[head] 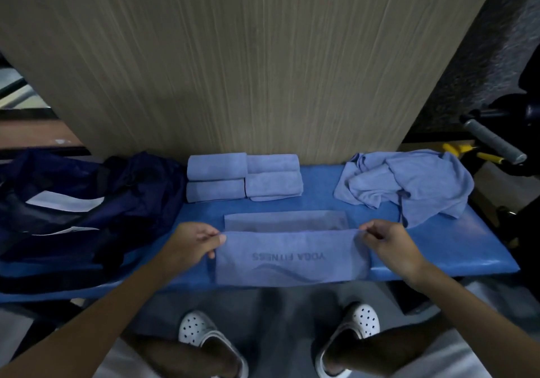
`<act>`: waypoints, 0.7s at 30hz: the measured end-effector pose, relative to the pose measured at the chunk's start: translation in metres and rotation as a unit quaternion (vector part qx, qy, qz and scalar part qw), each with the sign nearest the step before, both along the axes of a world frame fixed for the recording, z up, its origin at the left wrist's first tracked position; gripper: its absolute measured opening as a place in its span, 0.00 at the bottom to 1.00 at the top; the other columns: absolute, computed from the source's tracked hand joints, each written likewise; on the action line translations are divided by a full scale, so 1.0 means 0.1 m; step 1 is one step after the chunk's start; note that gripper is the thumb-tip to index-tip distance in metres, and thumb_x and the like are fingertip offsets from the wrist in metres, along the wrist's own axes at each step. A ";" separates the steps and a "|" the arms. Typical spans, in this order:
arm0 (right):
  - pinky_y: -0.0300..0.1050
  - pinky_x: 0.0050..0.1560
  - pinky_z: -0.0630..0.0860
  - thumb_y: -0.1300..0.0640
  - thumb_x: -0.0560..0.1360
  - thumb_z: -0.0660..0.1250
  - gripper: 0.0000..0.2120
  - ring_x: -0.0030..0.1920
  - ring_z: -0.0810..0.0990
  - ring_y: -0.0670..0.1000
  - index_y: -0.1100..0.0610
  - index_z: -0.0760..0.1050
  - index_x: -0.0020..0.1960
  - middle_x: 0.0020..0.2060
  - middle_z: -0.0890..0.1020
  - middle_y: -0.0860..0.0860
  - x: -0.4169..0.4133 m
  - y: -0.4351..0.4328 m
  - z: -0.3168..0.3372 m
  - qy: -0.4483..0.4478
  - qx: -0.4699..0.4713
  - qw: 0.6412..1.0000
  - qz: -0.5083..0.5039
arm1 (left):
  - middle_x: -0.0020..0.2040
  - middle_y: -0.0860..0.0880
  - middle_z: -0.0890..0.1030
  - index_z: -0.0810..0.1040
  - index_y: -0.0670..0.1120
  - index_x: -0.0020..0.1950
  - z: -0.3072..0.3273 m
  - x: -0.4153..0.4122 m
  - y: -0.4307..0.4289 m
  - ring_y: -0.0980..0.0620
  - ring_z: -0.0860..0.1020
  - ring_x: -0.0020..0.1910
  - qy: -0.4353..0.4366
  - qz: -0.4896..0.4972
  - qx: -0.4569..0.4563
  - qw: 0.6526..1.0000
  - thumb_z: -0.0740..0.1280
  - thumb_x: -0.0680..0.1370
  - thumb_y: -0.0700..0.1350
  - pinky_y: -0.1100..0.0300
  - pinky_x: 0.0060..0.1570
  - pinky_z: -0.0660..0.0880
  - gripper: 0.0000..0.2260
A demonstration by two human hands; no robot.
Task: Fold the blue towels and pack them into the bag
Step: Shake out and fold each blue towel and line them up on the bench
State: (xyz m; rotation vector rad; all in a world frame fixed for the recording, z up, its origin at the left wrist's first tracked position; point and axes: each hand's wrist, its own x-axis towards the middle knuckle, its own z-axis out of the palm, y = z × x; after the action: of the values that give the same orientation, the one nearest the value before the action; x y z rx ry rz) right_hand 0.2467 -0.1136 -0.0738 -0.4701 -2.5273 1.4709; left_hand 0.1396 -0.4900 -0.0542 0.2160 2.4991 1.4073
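we're pinching the light-blue printed cloth towel [292, 261] at its two far corners, left hand [198, 242] and right hand [390, 244]; it's lying long-axis left-right on the blue padded bench [438, 249], centred between grips.

Pretty dim, bluish light all over. Fair sharpness is seen around the left hand [193, 243] and right hand [391, 246]; well away from them, edges are bent and smeared.

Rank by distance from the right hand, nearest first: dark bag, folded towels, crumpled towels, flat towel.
1. Flat towel, pinched by the right hand itself.
2. Crumpled towels, just behind it on the right.
3. Folded towels, back centre.
4. Dark bag, far left.
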 end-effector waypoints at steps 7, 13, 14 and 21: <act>0.47 0.41 0.73 0.66 0.76 0.67 0.06 0.38 0.77 0.52 0.59 0.78 0.41 0.34 0.81 0.53 -0.63 0.06 -0.18 -0.011 0.060 0.998 -0.015 | 0.23 0.50 0.75 0.77 0.44 0.29 -0.25 -0.48 0.25 0.60 0.71 0.23 0.044 0.058 -0.017 0.997 0.70 0.76 0.40 0.69 0.28 0.68 0.15; 0.41 0.39 0.71 0.65 0.77 0.66 0.06 0.40 0.78 0.52 0.59 0.78 0.43 0.36 0.81 0.53 -0.84 0.11 -0.38 -0.016 0.074 0.997 -0.034 | 0.31 0.44 0.81 0.80 0.40 0.32 -0.52 -0.72 0.30 0.49 0.79 0.33 0.119 0.068 -0.067 0.988 0.72 0.75 0.41 0.55 0.37 0.74 0.11; 0.39 0.38 0.70 0.65 0.77 0.66 0.06 0.40 0.78 0.51 0.58 0.78 0.42 0.36 0.81 0.52 -0.85 0.11 -0.41 -0.014 0.077 0.996 -0.036 | 0.31 0.47 0.80 0.79 0.43 0.32 -0.56 -0.74 0.30 0.53 0.78 0.32 0.123 0.068 -0.069 0.988 0.72 0.75 0.41 0.60 0.36 0.73 0.12; 0.29 0.37 0.69 0.62 0.77 0.66 0.05 0.40 0.78 0.46 0.57 0.79 0.43 0.36 0.81 0.48 -0.91 0.10 -0.56 -0.003 0.105 0.993 -0.049 | 0.31 0.53 0.80 0.79 0.47 0.33 -0.73 -0.84 0.30 0.61 0.77 0.31 0.119 0.073 -0.039 0.989 0.71 0.75 0.40 0.71 0.33 0.71 0.11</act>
State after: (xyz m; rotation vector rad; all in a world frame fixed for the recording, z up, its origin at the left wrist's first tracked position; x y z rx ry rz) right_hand 0.1561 -0.1036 -0.1302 -0.5548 -2.5845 1.1569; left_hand 0.0556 -0.4598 -0.1268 0.1984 2.8099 1.4081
